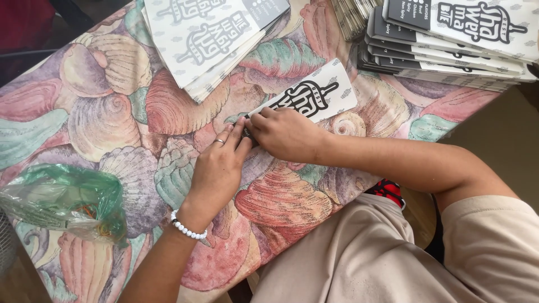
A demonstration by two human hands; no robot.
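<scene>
A white paper sleeve with black print (314,95) lies flat on the shell-patterned tablecloth (112,118). My right hand (283,133) presses on its near end, fingers curled over the edge. My left hand (219,168), with a ring and a white bead bracelet, has its fingertips on the same end, touching my right hand. Both hands pinch the sleeve's lower left corner.
A stack of flat printed sleeves (213,33) lies at the top middle. A taller pile of the same sleeves (449,45) sits at the top right. A green plastic bag with rubber bands (67,205) rests at the left edge.
</scene>
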